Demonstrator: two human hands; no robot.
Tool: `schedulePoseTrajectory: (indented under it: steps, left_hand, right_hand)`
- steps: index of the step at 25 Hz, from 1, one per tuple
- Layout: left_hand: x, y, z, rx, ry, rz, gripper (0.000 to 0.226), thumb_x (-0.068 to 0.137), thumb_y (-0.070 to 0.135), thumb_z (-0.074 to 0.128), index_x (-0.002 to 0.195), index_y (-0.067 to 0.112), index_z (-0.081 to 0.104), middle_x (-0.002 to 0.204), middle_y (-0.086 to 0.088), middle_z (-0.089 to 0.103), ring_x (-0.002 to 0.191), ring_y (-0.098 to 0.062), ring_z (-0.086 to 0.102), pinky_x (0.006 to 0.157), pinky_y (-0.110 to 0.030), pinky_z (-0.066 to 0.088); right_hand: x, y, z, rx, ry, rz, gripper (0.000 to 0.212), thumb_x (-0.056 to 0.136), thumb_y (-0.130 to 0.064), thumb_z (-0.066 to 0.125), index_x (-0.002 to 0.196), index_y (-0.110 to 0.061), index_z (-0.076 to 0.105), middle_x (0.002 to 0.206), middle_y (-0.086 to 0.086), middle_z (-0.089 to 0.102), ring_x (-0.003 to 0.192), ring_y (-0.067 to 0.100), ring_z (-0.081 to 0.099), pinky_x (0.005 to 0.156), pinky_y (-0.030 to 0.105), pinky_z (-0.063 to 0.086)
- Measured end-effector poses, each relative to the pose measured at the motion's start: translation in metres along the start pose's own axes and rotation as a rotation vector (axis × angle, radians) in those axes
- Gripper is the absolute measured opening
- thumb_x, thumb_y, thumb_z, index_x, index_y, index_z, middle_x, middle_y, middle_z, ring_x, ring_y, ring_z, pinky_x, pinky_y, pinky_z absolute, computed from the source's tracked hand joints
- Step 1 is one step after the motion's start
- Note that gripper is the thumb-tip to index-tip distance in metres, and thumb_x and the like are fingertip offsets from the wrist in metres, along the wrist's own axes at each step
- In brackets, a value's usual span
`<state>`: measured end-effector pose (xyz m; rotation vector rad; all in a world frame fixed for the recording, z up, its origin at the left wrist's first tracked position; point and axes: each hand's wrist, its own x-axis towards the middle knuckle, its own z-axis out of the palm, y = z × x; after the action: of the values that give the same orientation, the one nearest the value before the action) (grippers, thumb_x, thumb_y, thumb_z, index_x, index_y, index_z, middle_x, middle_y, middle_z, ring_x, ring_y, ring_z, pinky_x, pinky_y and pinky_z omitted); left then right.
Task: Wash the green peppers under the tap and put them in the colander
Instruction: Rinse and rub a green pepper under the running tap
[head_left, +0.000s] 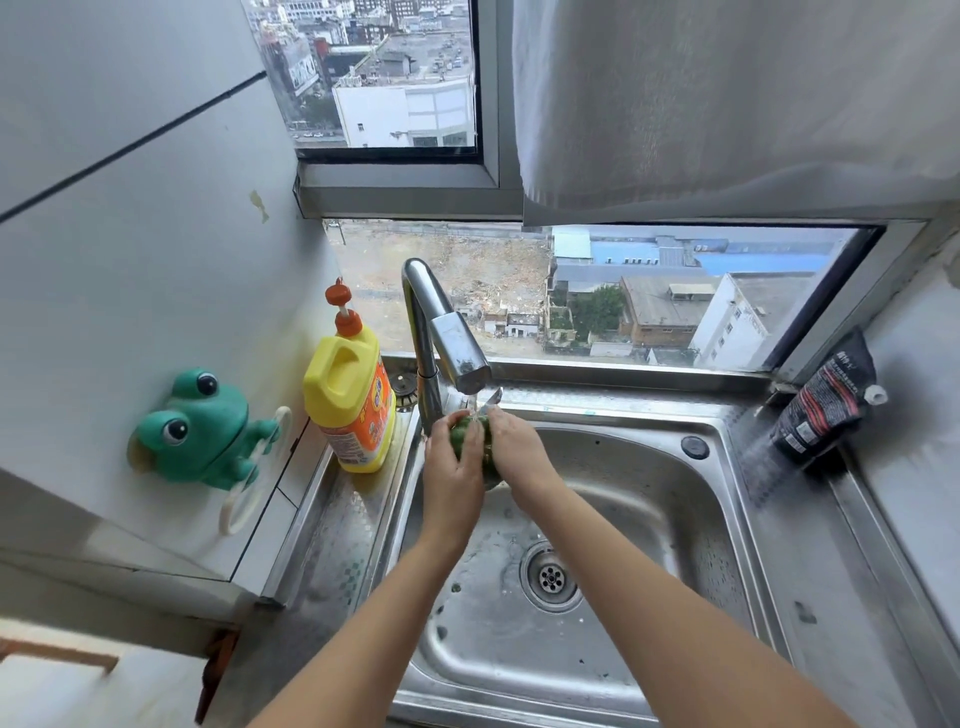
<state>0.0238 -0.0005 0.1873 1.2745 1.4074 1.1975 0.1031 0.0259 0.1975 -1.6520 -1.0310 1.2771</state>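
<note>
A green pepper (471, 436) is held between both hands under the steel tap (457, 345), with water running onto it. My left hand (451, 467) wraps its left side and my right hand (517, 449) covers its right side, so most of the pepper is hidden. They are over the back left part of the steel sink (649, 499). No colander is in view.
A yellow detergent bottle (350, 405) stands on the sink's left ledge beside the tap. A green frog holder (200, 431) hangs on the left wall. A black pouch (821, 400) leans at the back right corner. The drain (550, 576) lies mid-basin.
</note>
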Motion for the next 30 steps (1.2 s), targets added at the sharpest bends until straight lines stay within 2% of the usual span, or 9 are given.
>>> schedulePoseTrajectory:
  steps: [4, 8, 10, 13, 16, 20, 23, 25, 30]
  left_hand:
    - [0.021, 0.027, -0.012, -0.301, 0.071, -0.378, 0.027, 0.102, 0.031, 0.037, 0.09, 0.021, 0.058, 0.091, -0.009, 0.062, 0.085, -0.022, 0.059, 0.074, -0.028, 0.053]
    - [0.015, 0.049, -0.02, -0.692, -0.255, -0.81, 0.015, 0.085, 0.028, 0.057, 0.085, 0.016, 0.066, 0.075, -0.006, 0.068, 0.066, -0.021, 0.069, 0.053, -0.03, 0.057]
    - [0.013, 0.048, -0.02, -0.639, -0.3, -0.742, 0.018, 0.087, 0.031, 0.057, 0.082, 0.017, 0.067, 0.074, -0.007, 0.068, 0.066, -0.02, 0.068, 0.052, -0.028, 0.057]
    - [0.01, 0.045, -0.022, -0.437, -0.281, -0.647, 0.029, 0.096, 0.042, 0.044, 0.091, 0.02, 0.062, 0.087, -0.011, 0.065, 0.075, -0.024, 0.064, 0.067, -0.037, 0.057]
    - [0.008, 0.045, -0.017, -0.245, -0.323, -0.629, 0.042, 0.096, 0.054, 0.035, 0.101, 0.02, 0.058, 0.097, -0.016, 0.066, 0.081, -0.03, 0.065, 0.067, -0.037, 0.057]
    - [0.003, 0.041, -0.005, 0.021, -0.142, -0.098, 0.066, 0.08, 0.062, 0.054, 0.123, 0.013, 0.046, 0.11, -0.012, 0.058, 0.098, -0.021, 0.06, 0.082, -0.025, 0.051]
    - [-0.012, 0.026, -0.003, 0.206, 0.042, 0.179, 0.047, 0.086, 0.037, 0.064, 0.124, 0.012, 0.049, 0.11, -0.005, 0.052, 0.098, 0.005, 0.052, 0.078, 0.0, 0.036]
    - [-0.012, 0.021, -0.004, 0.177, 0.095, 0.167, 0.039, 0.086, 0.04, 0.061, 0.117, 0.018, 0.053, 0.106, -0.002, 0.054, 0.09, 0.013, 0.051, 0.074, 0.0, 0.036]
    - [0.03, 0.043, -0.009, -0.478, 0.016, -0.588, 0.026, 0.102, 0.019, 0.035, 0.116, 0.009, 0.054, 0.109, -0.019, 0.06, 0.096, -0.026, 0.061, 0.077, -0.02, 0.054]
  right_hand:
    - [-0.017, 0.002, -0.004, 0.076, -0.206, -0.324, 0.039, 0.088, -0.031, 0.043, 0.12, -0.011, 0.054, 0.109, 0.0, 0.055, 0.103, 0.014, 0.051, 0.095, 0.032, 0.042]
    - [-0.023, 0.007, -0.015, -0.43, 0.18, -0.95, 0.033, 0.095, -0.03, 0.043, 0.109, -0.009, 0.064, 0.107, 0.002, 0.063, 0.096, 0.013, 0.056, 0.086, 0.022, 0.042]
    - [-0.029, -0.003, -0.011, -0.395, 0.196, -0.85, 0.033, 0.094, -0.033, 0.04, 0.1, -0.012, 0.065, 0.095, 0.001, 0.064, 0.086, 0.016, 0.058, 0.076, 0.027, 0.044]
    - [-0.022, -0.023, -0.01, -0.392, 0.03, -0.363, 0.028, 0.094, -0.029, 0.046, 0.091, -0.01, 0.066, 0.083, 0.003, 0.062, 0.079, 0.019, 0.054, 0.07, 0.031, 0.04]
    - [-0.009, -0.043, -0.021, 0.01, 0.0, 0.045, 0.024, 0.087, -0.014, 0.057, 0.066, -0.013, 0.069, 0.077, 0.011, 0.064, 0.078, 0.027, 0.058, 0.073, 0.037, 0.05]
    - [-0.003, -0.036, -0.016, 0.529, 0.005, 0.378, 0.014, 0.084, -0.006, 0.056, 0.076, -0.006, 0.066, 0.07, 0.013, 0.065, 0.07, 0.028, 0.063, 0.068, 0.038, 0.055]
    - [-0.005, -0.029, -0.008, 0.696, 0.0, 0.406, 0.018, 0.086, -0.004, 0.054, 0.071, -0.003, 0.064, 0.069, 0.014, 0.063, 0.068, 0.028, 0.063, 0.071, 0.04, 0.057]
    - [-0.013, -0.027, -0.002, 0.697, 0.018, 0.313, 0.02, 0.088, -0.008, 0.054, 0.071, -0.005, 0.064, 0.07, 0.012, 0.062, 0.071, 0.027, 0.062, 0.074, 0.039, 0.054]
    - [-0.033, -0.015, 0.012, 0.234, 0.062, -0.214, 0.013, 0.093, -0.034, 0.054, 0.103, -0.027, 0.056, 0.106, 0.003, 0.061, 0.101, 0.017, 0.057, 0.093, 0.034, 0.046]
